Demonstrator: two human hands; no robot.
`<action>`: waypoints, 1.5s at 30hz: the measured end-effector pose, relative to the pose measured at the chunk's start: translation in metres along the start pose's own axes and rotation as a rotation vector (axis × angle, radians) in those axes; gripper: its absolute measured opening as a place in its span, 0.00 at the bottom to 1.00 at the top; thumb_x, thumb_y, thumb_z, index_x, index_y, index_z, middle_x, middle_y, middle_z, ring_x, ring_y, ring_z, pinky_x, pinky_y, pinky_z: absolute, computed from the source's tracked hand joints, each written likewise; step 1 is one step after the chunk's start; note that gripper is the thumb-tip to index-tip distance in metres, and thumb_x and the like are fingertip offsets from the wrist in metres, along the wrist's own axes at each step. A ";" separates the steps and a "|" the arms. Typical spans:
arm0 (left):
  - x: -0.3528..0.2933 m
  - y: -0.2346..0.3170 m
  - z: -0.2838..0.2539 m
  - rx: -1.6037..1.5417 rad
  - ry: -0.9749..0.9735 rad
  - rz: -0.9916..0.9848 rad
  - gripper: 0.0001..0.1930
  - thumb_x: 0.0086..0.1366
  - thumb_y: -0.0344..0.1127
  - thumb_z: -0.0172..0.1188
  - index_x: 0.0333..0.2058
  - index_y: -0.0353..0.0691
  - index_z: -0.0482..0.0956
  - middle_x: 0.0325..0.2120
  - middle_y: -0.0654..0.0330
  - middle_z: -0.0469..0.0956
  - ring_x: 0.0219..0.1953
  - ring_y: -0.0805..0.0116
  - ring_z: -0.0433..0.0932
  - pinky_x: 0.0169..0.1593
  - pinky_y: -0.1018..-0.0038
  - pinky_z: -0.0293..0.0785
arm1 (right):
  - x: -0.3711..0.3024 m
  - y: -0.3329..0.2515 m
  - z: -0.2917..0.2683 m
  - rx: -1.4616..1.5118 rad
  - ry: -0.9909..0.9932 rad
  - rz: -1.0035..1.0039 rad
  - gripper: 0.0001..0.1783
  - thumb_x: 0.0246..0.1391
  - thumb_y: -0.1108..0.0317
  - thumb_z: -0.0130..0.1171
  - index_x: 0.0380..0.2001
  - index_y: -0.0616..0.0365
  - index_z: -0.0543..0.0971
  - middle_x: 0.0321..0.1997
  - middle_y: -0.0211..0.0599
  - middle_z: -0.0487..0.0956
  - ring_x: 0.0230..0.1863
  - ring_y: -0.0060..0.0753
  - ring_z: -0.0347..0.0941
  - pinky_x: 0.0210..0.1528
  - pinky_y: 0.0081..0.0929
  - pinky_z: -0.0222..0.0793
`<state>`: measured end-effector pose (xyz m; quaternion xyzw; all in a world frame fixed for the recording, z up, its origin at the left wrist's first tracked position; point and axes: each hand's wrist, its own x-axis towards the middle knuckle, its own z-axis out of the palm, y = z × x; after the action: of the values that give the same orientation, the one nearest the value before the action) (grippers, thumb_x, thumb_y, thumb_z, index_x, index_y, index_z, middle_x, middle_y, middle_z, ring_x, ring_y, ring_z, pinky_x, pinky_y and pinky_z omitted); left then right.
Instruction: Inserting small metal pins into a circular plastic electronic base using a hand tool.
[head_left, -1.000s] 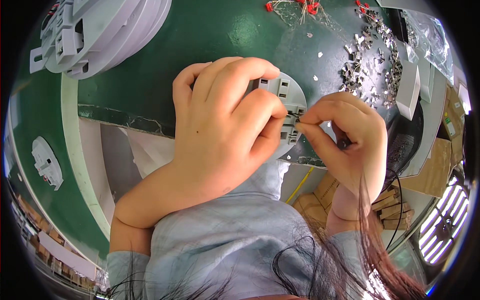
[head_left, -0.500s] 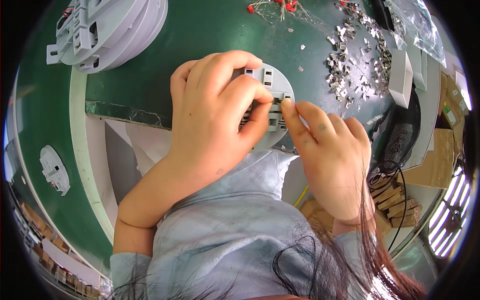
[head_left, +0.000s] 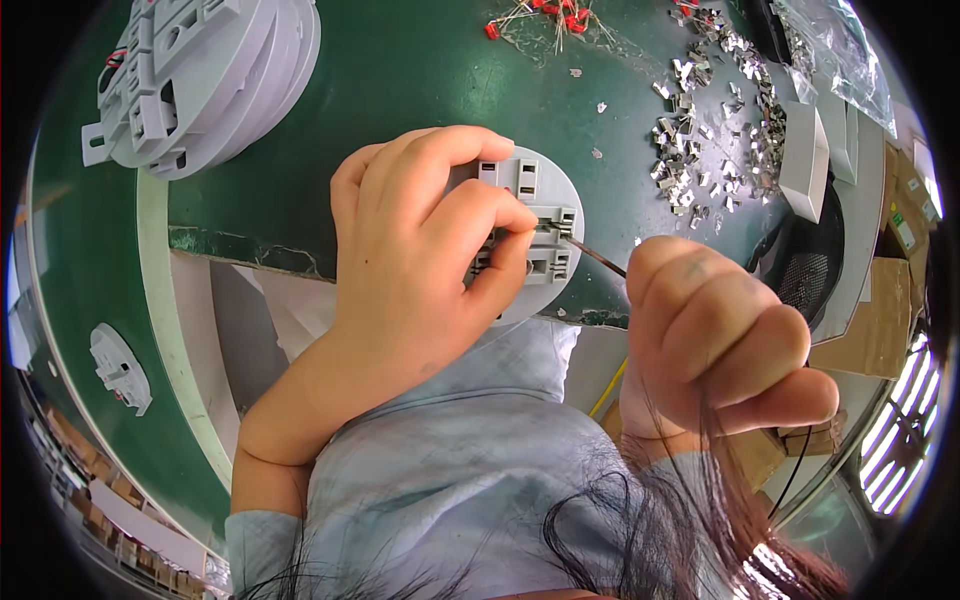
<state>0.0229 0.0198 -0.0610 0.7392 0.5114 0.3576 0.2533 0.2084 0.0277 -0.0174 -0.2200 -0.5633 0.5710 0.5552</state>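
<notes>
A round light-grey plastic base (head_left: 563, 186) with raised slotted blocks lies at the near edge of the green table. Over its left side, my left hand (head_left: 405, 235) is closed, with one finger at the far rim and the thumb and index finger pinched close to a slotted block. Whatever is between those fingertips is hidden. My right hand (head_left: 715, 335) is curled in a fist around a thin, dark metal rod-like tool (head_left: 598, 257). The tool's tip reaches a slotted block on the base's right side; its handle is hidden in the fist.
Many small metal clips (head_left: 690, 150) are scattered at the far right. Red parts with wire leads (head_left: 560, 18) lie at the back. A stack of similar grey bases (head_left: 255, 95) stands at far left, and another grey piece (head_left: 120, 365) rests on the left table.
My right hand has pulled back rightward and toward me from the base, turning into a fist, and the thin tool now shows. The left hand still pinches at the base.
</notes>
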 end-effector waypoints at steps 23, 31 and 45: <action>-0.025 0.011 -0.041 0.111 -0.354 -0.010 0.44 0.36 0.43 0.81 0.55 0.52 0.70 0.66 0.52 0.62 0.66 0.45 0.63 0.66 0.44 0.55 | 0.012 -0.005 0.022 -0.034 0.042 0.087 0.31 0.70 0.35 0.34 0.21 0.47 0.63 0.14 0.24 0.65 0.12 0.21 0.48 0.21 0.26 0.45; -0.028 0.009 -0.039 0.082 -0.335 -0.014 0.43 0.36 0.43 0.81 0.54 0.53 0.70 0.66 0.53 0.62 0.66 0.46 0.63 0.67 0.45 0.55 | 0.013 -0.006 0.033 -0.068 0.174 0.023 0.31 0.68 0.35 0.37 0.21 0.47 0.63 0.13 0.24 0.61 0.13 0.21 0.47 0.21 0.27 0.45; -0.018 0.005 -0.026 0.119 -0.275 0.049 0.45 0.36 0.46 0.81 0.56 0.48 0.70 0.65 0.49 0.63 0.65 0.44 0.64 0.65 0.46 0.58 | 0.019 -0.007 0.023 -0.001 0.643 -0.004 0.28 0.63 0.40 0.53 0.16 0.44 0.63 0.13 0.20 0.55 0.16 0.22 0.50 0.27 0.30 0.48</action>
<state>0.0013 0.0017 -0.0466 0.8073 0.4739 0.2281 0.2676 0.1855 0.0336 0.0017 -0.3884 -0.3596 0.4706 0.7060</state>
